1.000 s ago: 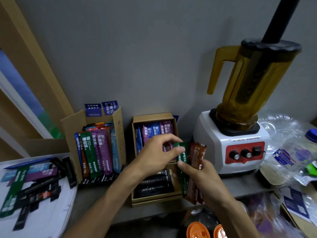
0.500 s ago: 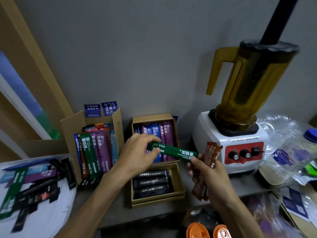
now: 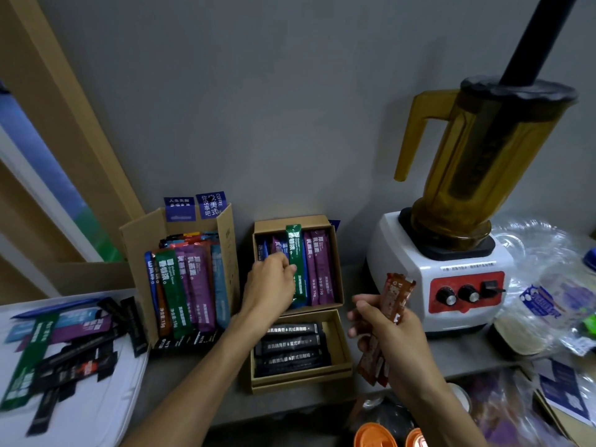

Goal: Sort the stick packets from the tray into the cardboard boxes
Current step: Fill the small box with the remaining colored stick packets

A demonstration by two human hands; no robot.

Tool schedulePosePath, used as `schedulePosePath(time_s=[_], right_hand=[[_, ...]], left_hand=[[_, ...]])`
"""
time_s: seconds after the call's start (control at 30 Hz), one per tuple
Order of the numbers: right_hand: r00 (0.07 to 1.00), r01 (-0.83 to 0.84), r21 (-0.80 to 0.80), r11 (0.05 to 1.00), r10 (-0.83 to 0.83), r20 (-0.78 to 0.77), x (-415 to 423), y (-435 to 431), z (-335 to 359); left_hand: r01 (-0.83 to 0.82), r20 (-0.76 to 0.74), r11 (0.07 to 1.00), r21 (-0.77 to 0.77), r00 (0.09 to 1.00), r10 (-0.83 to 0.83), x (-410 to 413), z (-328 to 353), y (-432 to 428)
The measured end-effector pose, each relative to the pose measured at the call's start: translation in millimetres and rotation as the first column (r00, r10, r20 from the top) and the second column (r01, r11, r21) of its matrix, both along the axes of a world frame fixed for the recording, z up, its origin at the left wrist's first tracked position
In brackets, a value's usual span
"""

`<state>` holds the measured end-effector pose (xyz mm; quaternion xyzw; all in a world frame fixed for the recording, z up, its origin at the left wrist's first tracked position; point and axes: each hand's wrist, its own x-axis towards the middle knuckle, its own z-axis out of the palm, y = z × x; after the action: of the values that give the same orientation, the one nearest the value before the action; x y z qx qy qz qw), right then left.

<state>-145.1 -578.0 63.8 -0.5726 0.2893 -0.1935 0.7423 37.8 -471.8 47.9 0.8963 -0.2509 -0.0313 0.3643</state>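
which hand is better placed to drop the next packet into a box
Probably the right hand: it already holds the brown packets beside the small boxes. The left hand is busy seating the green packet in the upper box.

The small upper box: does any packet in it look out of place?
Yes. The green packet, held by the left hand, stands among purple and blue ones and rises above the box rim.
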Motion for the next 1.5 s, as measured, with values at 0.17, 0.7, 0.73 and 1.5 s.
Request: schedulePosePath(time_s=[0.17,0.7,0.73,1.5], right_hand=[[1.000,0.000,0.012,1.000,0.000,-0.012,-1.8,-0.6,-0.9],[0.999,0.022,0.155,0.988,-0.018,-0.030,-1.9,-7.0,0.5],[0.999,0.025,0.189,0.982,-0.020,-0.028,-2.3,-7.9,0.5],[0.985,0.102,0.144,0.984,-0.121,0.127,-3.8,-7.5,6.8]], left_hand=[[-0.075,0.097,0.992,0.106,0.993,0.065,-3.5,-10.5,-8.6],[0.067,0.482,0.892,0.447,0.822,-0.304,9.1,-30.4,0.8],[0.062,0.489,0.886,0.459,0.815,-0.310,9.1,-31.0,1.7],[0.233,-0.243,0.875,-0.424,0.902,-0.358,-62.3,17.9,28.4]])
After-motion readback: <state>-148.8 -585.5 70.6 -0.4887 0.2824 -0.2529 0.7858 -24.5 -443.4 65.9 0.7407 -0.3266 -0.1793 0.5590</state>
